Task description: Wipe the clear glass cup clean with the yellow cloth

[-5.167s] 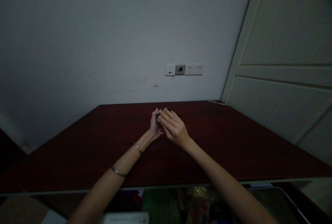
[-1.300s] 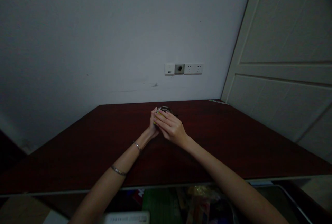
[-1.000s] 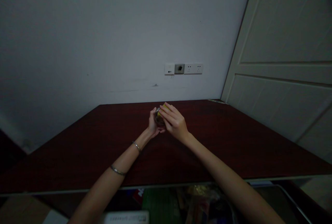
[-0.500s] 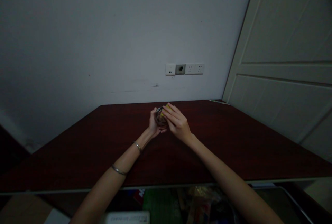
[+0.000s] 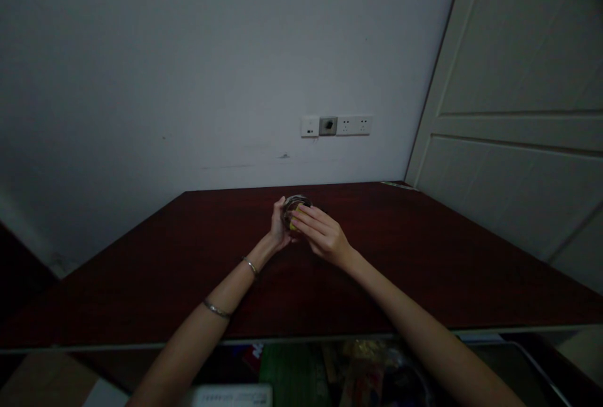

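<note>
My left hand (image 5: 277,226) is wrapped round the left side of a round glass container (image 5: 296,198), held above the table with its open mouth facing me. Pinched in my right hand (image 5: 326,232) is a small yellow sponge (image 5: 294,225), pressed against the inside of the mouth. Most of the sponge lies hidden behind the right fingers. These fingers also cover the container's right side, so its full shape does not show. Two silver bracelets circle my left forearm.
The dark red table (image 5: 188,269) reaches back to a pale wall with a row of sockets (image 5: 346,125). A white panelled door (image 5: 509,80) stands at the right. Below the front edge, an open space holds a green item (image 5: 294,375), a white box (image 5: 233,396) and several packets.
My right hand has moved slightly down, taking the yellow sponge from the container's upper rim lower into its mouth. The container's mouth now shows more. My left hand has stayed nearly still.
</note>
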{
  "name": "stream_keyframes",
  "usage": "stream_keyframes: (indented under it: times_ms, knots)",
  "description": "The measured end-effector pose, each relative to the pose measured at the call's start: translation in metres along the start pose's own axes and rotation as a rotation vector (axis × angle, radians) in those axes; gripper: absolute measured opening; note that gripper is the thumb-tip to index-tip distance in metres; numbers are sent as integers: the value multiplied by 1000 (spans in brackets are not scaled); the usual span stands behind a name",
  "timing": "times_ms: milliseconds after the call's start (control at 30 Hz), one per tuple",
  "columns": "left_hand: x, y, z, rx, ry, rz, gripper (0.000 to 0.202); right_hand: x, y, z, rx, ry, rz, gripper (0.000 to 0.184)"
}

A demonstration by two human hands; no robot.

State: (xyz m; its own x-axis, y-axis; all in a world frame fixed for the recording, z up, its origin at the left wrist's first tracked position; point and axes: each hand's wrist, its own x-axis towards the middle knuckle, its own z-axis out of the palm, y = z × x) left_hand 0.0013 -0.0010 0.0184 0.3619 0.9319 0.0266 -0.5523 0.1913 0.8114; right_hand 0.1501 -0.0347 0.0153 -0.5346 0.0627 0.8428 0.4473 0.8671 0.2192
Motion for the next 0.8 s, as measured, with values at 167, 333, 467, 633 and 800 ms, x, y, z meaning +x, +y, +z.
stream_keyframes:
  times_ms: [167, 333, 467, 633, 800]
  knots:
    - [0, 2, -3, 25, -41, -33, 56, -3, 2, 2, -17, 67, 50, 44]
    - [1, -1, 5, -22, -2, 80, 51, -2, -6, 5, 0, 21, 1, 41]
    - [-1, -3, 8, -24, 10, 82, 50, -2, -5, 6, 36, 6, -7, 41]
    - [-3, -4, 8, 39, -72, -13, 57, -2, 2, 10, 157, 208, 219, 39]
    - [-4, -4, 14, 101, -104, 59, 59, 5, 2, 6, 326, 445, 519, 31]
